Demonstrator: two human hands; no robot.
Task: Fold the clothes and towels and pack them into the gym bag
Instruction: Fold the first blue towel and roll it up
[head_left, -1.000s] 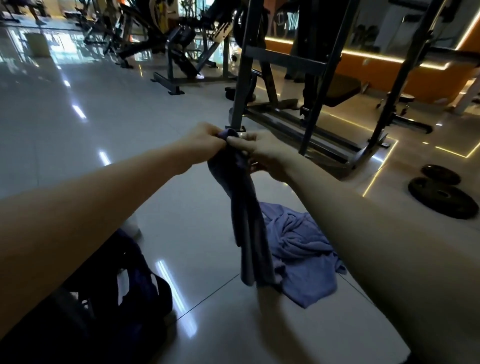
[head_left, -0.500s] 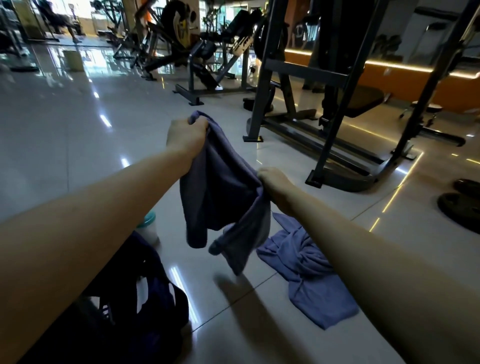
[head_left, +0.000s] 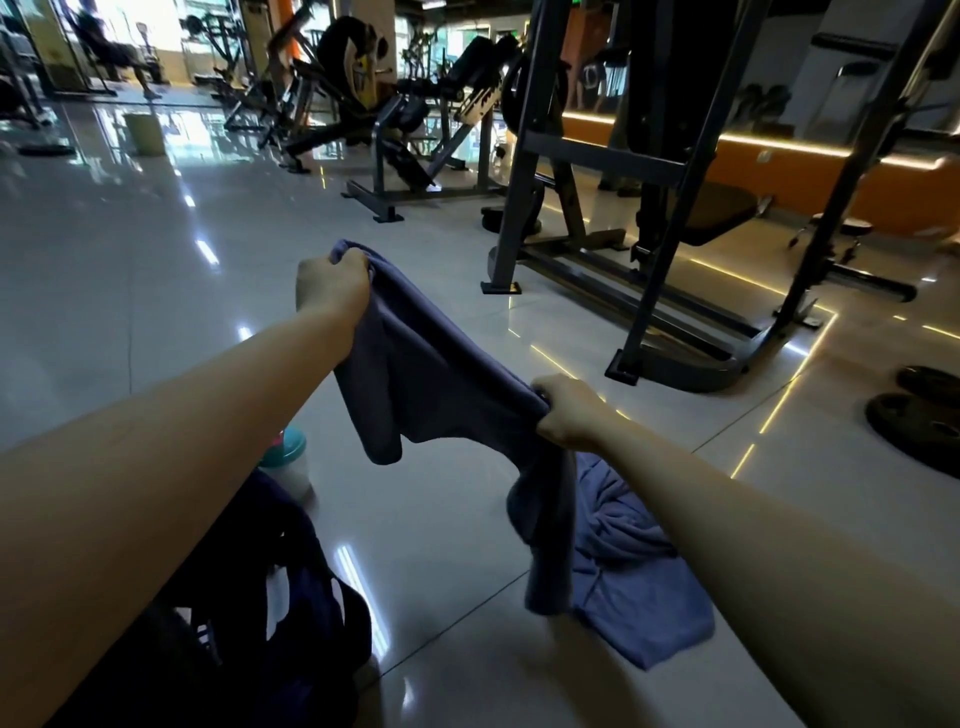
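Holding a purple-grey cloth (head_left: 441, 384) up in the air above the floor (head_left: 156, 260), stretched on a slant between both hands. Gripping its upper end with the left hand (head_left: 332, 280), fingers curled tight round a bunched corner, higher and farther out. Gripping the lower end with the right hand (head_left: 571, 415), fingers closed round the gathered edge, lower and nearer to the body. Cannot tell whether a garment or a small towel; sagging in the middle and hanging past the right hand in a long loose tail. Judged as soft, light and limp, with no stiffness at all and probably not slippery, so likely to drop and crease wherever not supported. Better to take hold at two corners of one edge, to pull this edge straight, then to bring corner to corner, or to lay flat on the floor for folding. Lying crumpled on the floor just behind the hanging tail, a second cloth (head_left: 639, 587) of lighter blue, not yet folded, equally soft by the look of its wrinkles. Standing at lower left, under the left forearm, the dark gym bag (head_left: 322, 654), too dark to say if open. Just beyond the bag, a pale bottle (head_left: 291, 462) with a teal lid. Farther away, a dark steel rack (head_left: 602, 156) and weight plates (head_left: 914, 431) on the right.
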